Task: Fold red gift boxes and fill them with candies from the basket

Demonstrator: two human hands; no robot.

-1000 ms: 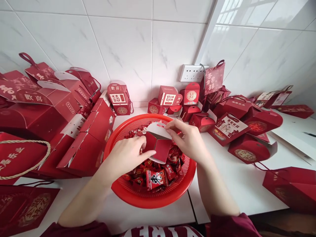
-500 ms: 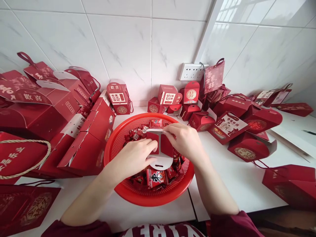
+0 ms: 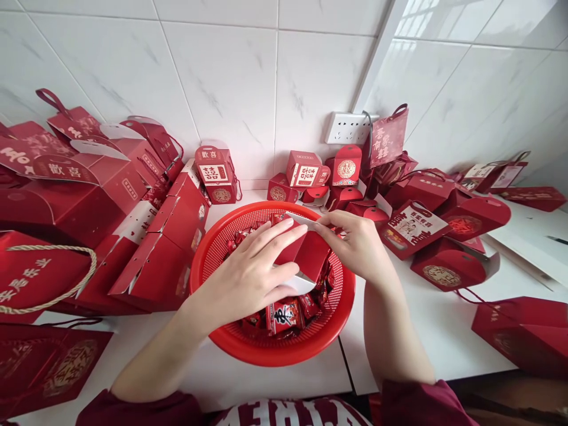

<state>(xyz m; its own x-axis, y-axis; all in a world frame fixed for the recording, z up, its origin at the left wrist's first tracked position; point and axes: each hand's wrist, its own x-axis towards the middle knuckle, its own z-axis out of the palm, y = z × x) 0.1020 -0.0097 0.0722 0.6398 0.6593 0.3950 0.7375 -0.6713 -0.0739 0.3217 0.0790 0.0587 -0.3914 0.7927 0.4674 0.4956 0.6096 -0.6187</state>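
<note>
A small red gift box (image 3: 313,257) with white-lined flaps is held tilted, top open, over a red plastic basket (image 3: 273,358) of wrapped sweets. My left hand (image 3: 252,266) reaches across the box's left side with its fingers spread; fingertips touch the far flap and lower fingers rest at the opening and near flap. My right hand (image 3: 355,239) pinches the far flap (image 3: 304,221) at its right end between thumb and fingers. Both hands hide parts of the box. A large red-and-white candy packet (image 3: 284,316) lies below it among smaller wrapped sweets (image 3: 309,306).
Folded red boxes (image 3: 151,254) and a rope-handled bag (image 3: 39,272) crowd the left. Small boxes (image 3: 304,168) stand along the tiled wall beneath a power strip (image 3: 348,128). More boxes (image 3: 450,263) sit on the right of the white table (image 3: 399,331).
My left hand has moved up and spread its fingers over the box's left side and far flap. My right hand has shifted right along the flap, and the box has turned and tilted.
</note>
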